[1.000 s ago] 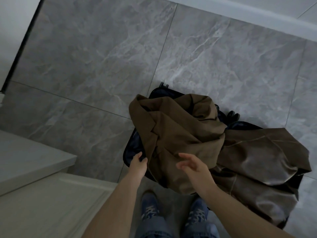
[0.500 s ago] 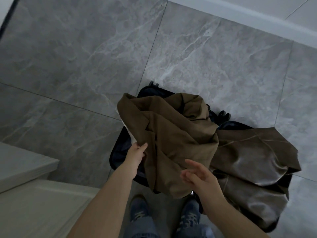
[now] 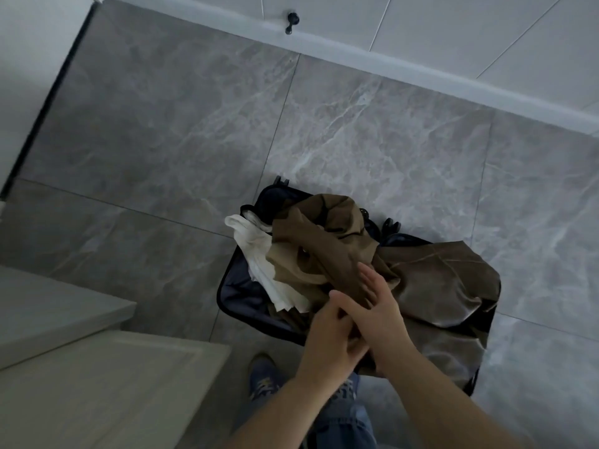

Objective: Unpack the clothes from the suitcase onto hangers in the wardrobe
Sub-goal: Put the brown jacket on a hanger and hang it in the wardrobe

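Observation:
An open dark suitcase [image 3: 241, 296] lies on the grey tiled floor. A crumpled brown jacket [image 3: 324, 244] is heaped in it. A white garment [image 3: 262, 264] shows at the jacket's left, and a shiny dark-brown garment [image 3: 444, 280] spreads over the right half. My two hands meet at the jacket's near edge. My right hand [image 3: 377, 309] lies on the brown cloth with straight fingers. My left hand [image 3: 327, 335] sits just under it, its fingers curled round a fold of the jacket and partly hidden by the right palm.
Pale wooden furniture tops [image 3: 81, 377] fill the lower left. A white skirting board [image 3: 421, 76] with a black door stop [image 3: 291, 22] runs along the far wall. My blue shoes [image 3: 264, 374] stand at the suitcase's near edge.
The brown jacket has been pushed right, which uncovered the white garment. My left hand left the jacket's left edge and joined my right hand at the near edge.

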A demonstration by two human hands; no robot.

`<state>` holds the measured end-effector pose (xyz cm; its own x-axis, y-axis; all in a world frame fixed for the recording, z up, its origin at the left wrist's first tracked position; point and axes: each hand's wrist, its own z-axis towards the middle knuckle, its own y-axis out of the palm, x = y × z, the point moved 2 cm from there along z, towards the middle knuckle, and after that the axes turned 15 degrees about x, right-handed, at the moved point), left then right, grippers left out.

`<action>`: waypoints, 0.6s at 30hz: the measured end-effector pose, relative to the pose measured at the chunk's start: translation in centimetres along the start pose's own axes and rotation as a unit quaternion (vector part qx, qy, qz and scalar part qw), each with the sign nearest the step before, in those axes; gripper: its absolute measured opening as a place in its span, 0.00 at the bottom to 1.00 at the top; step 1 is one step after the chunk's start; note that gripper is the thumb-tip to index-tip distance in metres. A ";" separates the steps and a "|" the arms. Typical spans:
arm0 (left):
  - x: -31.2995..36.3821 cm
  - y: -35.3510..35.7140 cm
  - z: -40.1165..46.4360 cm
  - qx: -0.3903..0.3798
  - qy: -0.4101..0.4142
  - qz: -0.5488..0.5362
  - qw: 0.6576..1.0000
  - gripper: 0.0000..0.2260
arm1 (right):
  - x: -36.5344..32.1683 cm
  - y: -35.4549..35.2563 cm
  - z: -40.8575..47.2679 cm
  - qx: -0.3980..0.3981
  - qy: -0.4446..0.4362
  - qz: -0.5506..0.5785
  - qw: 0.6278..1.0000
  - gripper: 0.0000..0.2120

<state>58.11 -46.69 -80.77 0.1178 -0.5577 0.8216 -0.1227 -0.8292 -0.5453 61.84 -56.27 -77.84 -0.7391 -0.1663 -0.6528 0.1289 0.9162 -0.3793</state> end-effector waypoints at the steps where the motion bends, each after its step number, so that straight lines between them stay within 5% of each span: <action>1: 1.9 0.0 -0.7 -0.019 0.033 0.029 0.999 0.21 | -0.6 -1.0 -0.7 0.002 0.000 -0.063 0.998 0.39; 4: 5.5 -0.2 -2.3 -0.095 0.104 0.115 0.983 0.22 | -1.9 -3.6 -1.7 0.056 0.004 -0.196 0.979 0.43; 8: 7.5 -1.3 -3.1 -0.190 0.177 0.150 0.954 0.22 | -2.6 -7.4 -2.2 0.131 0.041 -0.180 0.974 0.17; 11: 8.7 -2.6 -3.2 -0.232 0.189 0.120 0.946 0.21 | -3.2 -9.7 -3.3 0.186 0.069 -0.111 0.974 0.09; 18: 10.7 -7.8 -5.6 -0.138 0.036 0.092 0.985 0.20 | -8.2 -15.0 -8.3 0.259 0.081 0.075 0.960 0.10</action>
<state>54.78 -46.00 -66.77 -0.0013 -0.6851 0.7285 -0.4000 -0.6673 -0.6282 60.49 -65.58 -61.36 -0.7742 0.0500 -0.6310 0.5217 0.6150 -0.5913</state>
